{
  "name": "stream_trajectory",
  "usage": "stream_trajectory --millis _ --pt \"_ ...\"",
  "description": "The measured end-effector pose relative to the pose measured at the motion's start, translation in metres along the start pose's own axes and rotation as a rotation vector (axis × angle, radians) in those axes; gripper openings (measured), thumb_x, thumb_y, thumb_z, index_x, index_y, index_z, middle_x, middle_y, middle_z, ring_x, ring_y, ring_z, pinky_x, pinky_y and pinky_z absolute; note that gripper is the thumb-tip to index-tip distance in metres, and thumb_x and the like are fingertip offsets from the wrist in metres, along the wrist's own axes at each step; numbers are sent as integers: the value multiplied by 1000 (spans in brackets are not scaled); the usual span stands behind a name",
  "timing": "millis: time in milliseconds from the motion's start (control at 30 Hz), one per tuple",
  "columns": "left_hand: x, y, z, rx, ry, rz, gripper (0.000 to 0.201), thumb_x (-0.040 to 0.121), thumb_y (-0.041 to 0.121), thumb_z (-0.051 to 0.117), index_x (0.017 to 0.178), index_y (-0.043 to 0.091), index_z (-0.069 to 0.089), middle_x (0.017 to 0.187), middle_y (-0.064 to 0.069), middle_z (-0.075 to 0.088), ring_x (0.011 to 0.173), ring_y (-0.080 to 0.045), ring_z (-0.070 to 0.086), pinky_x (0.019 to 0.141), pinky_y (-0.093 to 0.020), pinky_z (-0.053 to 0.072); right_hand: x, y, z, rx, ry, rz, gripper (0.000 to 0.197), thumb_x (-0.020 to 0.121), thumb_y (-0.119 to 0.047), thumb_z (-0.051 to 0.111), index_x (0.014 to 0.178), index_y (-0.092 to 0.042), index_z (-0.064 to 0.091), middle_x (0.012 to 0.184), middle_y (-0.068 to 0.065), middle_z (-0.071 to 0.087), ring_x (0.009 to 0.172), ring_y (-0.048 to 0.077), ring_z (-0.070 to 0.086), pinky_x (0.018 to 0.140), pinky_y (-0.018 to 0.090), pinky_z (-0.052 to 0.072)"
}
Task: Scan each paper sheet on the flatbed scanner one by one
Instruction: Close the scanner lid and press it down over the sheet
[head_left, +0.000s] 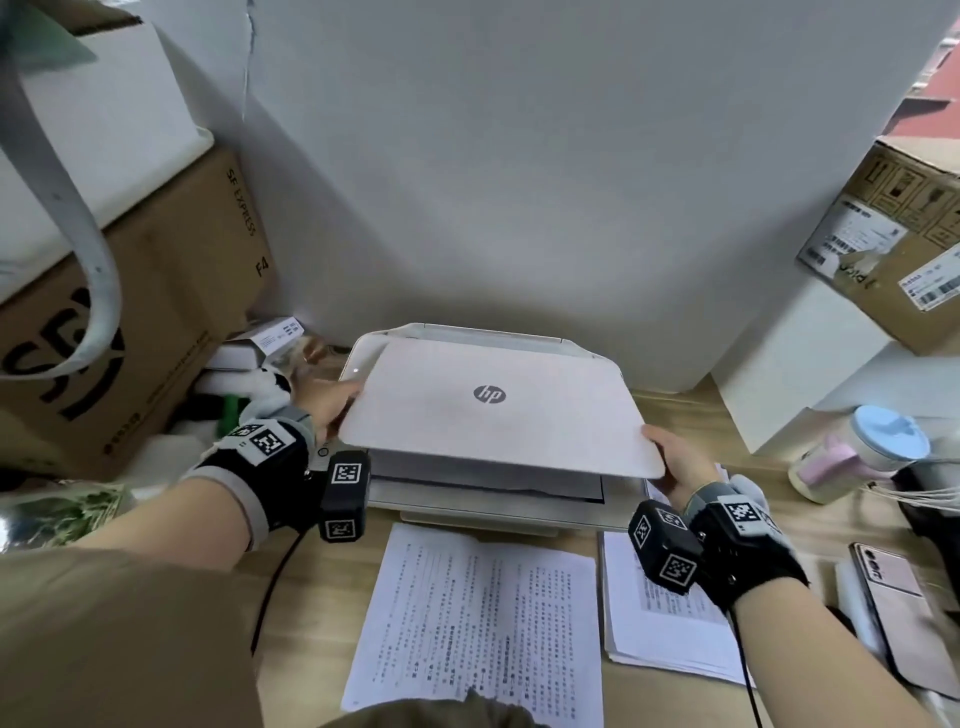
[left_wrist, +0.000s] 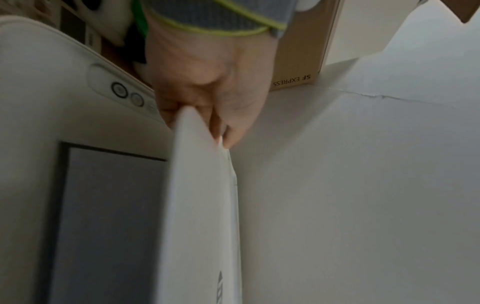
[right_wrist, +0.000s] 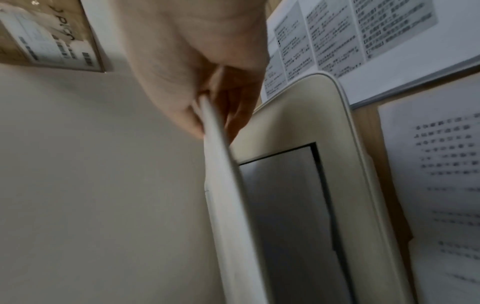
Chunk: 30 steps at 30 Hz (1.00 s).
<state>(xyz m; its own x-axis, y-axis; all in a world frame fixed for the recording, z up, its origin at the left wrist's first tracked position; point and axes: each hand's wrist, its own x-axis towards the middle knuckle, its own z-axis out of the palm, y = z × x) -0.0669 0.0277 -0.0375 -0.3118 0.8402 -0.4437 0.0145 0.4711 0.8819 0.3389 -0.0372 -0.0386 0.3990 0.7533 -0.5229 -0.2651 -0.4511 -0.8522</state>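
A white HP flatbed scanner (head_left: 488, 499) stands at the back of the wooden desk. Its lid (head_left: 493, 405) is partly raised. My left hand (head_left: 324, 402) grips the lid's front left corner, thumb on top and fingers under it (left_wrist: 207, 115). My right hand (head_left: 675, 465) grips the front right corner the same way (right_wrist: 205, 115). Below the lid the glass (left_wrist: 111, 216) (right_wrist: 285, 216) looks dark and bare. A printed sheet (head_left: 478, 623) lies on the desk in front of the scanner. A stack of printed sheets (head_left: 660, 623) lies to its right.
Cardboard boxes (head_left: 130, 312) are piled at the left, another box (head_left: 893, 234) sits on a white block at the right. A cup with a blue lid (head_left: 862, 447) and a phone (head_left: 898, 608) lie at the right. The wall is close behind the scanner.
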Motion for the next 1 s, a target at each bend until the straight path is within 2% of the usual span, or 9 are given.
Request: stream_trajectory --millis 67,167,233,367,567,700,767,900,1000 --pt "-2 -8 -1 99 -37 -48 5 75 7 66 77 4 63 78 -13 63 65 -23 58 64 -29 47 -2 3 1 -153 52 5 25 85 -17 64 105 -3 66 106 14 68 80 24 62 81 35 53" --pt "-4 -12 0 189 -13 -31 22 84 5 60 66 15 53 71 -5 55 61 -19 51 64 -25 45 -11 5 3 -258 141 -15 17 87 -12 64 103 -9 68 91 7 66 74 20 59 49 7 46" --pt "-4 -17 2 244 7 -13 27 88 2 55 65 16 49 70 -4 52 59 -16 49 61 -25 45 -10 10 4 -344 167 -16 22 87 -14 64 107 -9 69 105 7 68 96 24 64 42 1 37" --pt "-6 -23 4 316 16 -12 26 88 3 54 66 15 48 86 -12 56 60 -19 51 69 -31 49 -8 17 1 -401 216 -37 11 78 -22 71 88 -20 75 108 4 71 85 20 64 76 20 43" --pt "-3 -18 -4 305 43 16 28 90 5 54 65 18 50 68 -3 52 56 -13 45 56 -21 38 -1 18 4 -256 355 -86 22 87 -7 57 104 -10 70 93 6 64 82 22 55 78 24 41" --pt "8 -18 -22 292 109 30 35 91 7 54 66 30 47 69 8 47 42 -1 55 59 -15 37 1 19 10 -200 406 -98 25 90 -6 48 107 -14 64 85 5 56 87 21 48 79 27 38" --pt "14 -24 -26 281 105 -9 31 90 13 58 66 29 49 64 11 50 32 14 47 60 -17 38 4 23 12 -199 375 -80 24 89 -6 47 107 -11 63 91 6 55 88 21 47 78 25 43" --pt "22 -33 -28 273 104 -49 27 87 20 63 65 29 51 36 15 52 29 15 44 60 -19 38 4 27 15 -235 302 -5 12 92 -3 44 85 -5 53 80 11 44 70 22 39 38 15 31" --pt "22 -33 -27 271 100 -55 26 86 26 66 64 28 52 31 21 49 31 17 44 59 -18 38 4 26 18 -232 313 -8 21 93 -1 42 106 8 56 86 14 40 59 20 29 28 12 21"
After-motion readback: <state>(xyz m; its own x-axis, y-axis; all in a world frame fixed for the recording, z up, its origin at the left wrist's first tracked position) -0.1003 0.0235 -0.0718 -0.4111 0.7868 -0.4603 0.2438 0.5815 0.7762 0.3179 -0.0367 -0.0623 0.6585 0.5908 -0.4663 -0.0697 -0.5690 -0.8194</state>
